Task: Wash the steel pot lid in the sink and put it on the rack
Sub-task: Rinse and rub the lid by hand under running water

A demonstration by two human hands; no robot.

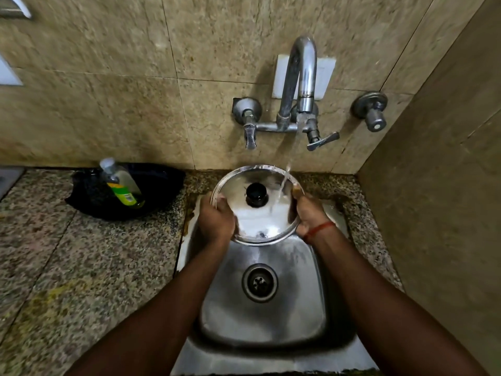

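Head view: wet, shiny steel lid [260, 221], black knob [256, 193] up

A single wide-angle view comes from the person's head, looking forward and steeply down over the sink [301, 308] and facing the tiled back wall [108, 77] and the tap [301, 77]. It sits close: the forearms [162, 308] run in from the bottom edge, and the left hand [217, 219] and right hand [309, 215], gripping the steel pot lid [259, 221], fall near mid-frame. The worktop [67, 267] fills the left, a side wall [447, 185] the right.
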